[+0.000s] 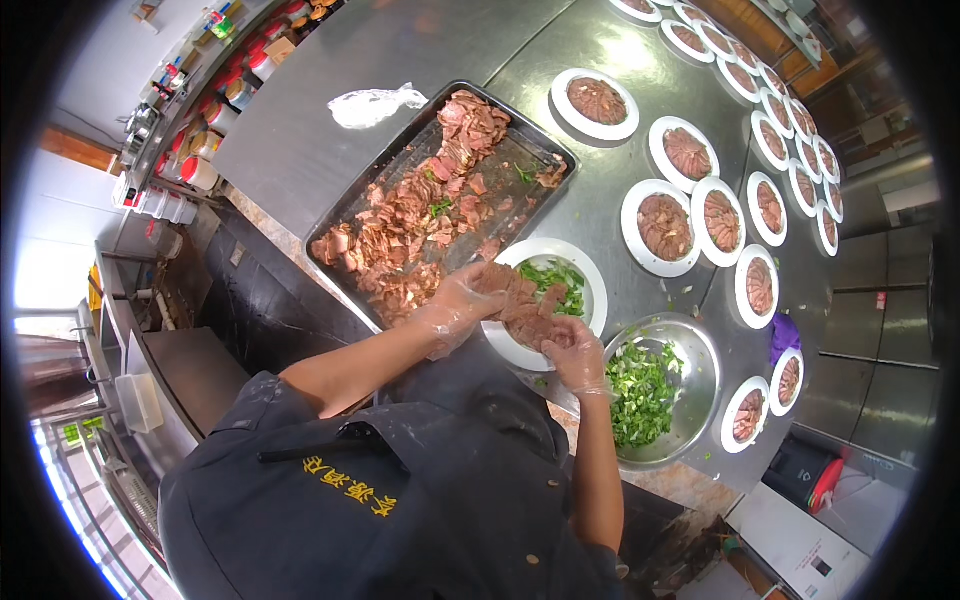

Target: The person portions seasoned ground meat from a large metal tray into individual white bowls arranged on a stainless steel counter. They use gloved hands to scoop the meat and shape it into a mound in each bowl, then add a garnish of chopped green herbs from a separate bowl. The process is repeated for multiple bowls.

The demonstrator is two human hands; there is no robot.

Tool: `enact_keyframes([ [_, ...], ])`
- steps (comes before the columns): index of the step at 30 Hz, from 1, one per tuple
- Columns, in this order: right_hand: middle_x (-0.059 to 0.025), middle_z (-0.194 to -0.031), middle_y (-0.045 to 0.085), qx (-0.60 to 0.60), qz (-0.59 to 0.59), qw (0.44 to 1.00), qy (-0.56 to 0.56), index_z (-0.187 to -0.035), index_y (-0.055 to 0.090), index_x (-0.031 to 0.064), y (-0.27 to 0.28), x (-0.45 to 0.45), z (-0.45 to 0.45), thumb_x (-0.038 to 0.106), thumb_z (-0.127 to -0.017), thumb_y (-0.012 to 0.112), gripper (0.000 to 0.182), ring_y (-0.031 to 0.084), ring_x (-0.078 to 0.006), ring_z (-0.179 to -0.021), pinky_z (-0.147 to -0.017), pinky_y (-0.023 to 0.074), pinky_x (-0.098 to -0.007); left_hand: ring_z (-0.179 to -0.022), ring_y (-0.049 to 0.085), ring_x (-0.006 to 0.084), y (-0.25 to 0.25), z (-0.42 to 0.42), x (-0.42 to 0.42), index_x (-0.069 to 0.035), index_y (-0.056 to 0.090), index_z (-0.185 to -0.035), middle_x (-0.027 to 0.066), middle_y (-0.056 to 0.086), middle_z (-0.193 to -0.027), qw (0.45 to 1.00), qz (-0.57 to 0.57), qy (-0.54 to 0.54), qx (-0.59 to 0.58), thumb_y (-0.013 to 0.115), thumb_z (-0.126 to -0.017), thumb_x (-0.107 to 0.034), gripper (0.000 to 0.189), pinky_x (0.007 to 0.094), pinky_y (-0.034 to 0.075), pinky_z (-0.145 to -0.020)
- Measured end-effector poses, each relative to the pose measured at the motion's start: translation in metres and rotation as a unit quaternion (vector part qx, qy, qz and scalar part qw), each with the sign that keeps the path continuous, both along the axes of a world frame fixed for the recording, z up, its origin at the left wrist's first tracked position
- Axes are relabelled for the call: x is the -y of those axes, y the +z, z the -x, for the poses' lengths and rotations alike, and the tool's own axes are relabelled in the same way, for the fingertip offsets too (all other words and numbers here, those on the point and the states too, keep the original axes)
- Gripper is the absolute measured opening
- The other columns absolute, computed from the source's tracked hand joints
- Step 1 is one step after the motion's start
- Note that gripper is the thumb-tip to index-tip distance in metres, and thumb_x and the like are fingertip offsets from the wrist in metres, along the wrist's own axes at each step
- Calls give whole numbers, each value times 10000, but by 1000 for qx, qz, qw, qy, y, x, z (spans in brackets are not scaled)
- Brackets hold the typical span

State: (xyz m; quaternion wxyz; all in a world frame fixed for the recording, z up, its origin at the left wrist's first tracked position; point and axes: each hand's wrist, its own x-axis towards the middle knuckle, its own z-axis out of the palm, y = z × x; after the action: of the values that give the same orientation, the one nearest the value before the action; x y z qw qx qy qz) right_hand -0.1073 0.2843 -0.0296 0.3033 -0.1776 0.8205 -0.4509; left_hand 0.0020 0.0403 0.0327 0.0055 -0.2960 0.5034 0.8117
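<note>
Both my hands wear clear plastic gloves. My left hand holds sliced cooked meat by its left end, and my right hand pinches the lower right part of it. The meat hangs over a white plate with chopped green vegetables in it. Left of the plate lies a dark metal tray with a long heap of sliced meat. Just right of my right hand stands a steel bowl partly filled with chopped greens.
Many white plates of arranged meat slices, such as one nearby, spread over the steel table to the right and far right. A crumpled clear plastic bag lies beyond the tray. A purple cloth sits near the right edge. Lidded jars line a left shelf.
</note>
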Motion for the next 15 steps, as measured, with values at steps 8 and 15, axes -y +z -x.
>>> enact_keyframes([
  [8,-167,-1294,619,-228,-50,966,112,-1452,573,114,6,5,-5,31,-812,846,701,693,-391,-1035,-883,606,-479,-1114,726,159,-31,-1,1,12,654,-1435,95,765,-1261,992,73,-54,84,860,-928,-100,559,325,600,-973],
  [15,-165,-1191,698,-291,94,949,80,-1245,667,92,12,-1,-6,36,-917,755,344,701,-399,-1080,-888,592,-518,-1082,731,143,-47,-9,1,-11,652,-1428,76,770,-1226,997,15,-45,68,871,-940,-132,548,314,602,-945],
])
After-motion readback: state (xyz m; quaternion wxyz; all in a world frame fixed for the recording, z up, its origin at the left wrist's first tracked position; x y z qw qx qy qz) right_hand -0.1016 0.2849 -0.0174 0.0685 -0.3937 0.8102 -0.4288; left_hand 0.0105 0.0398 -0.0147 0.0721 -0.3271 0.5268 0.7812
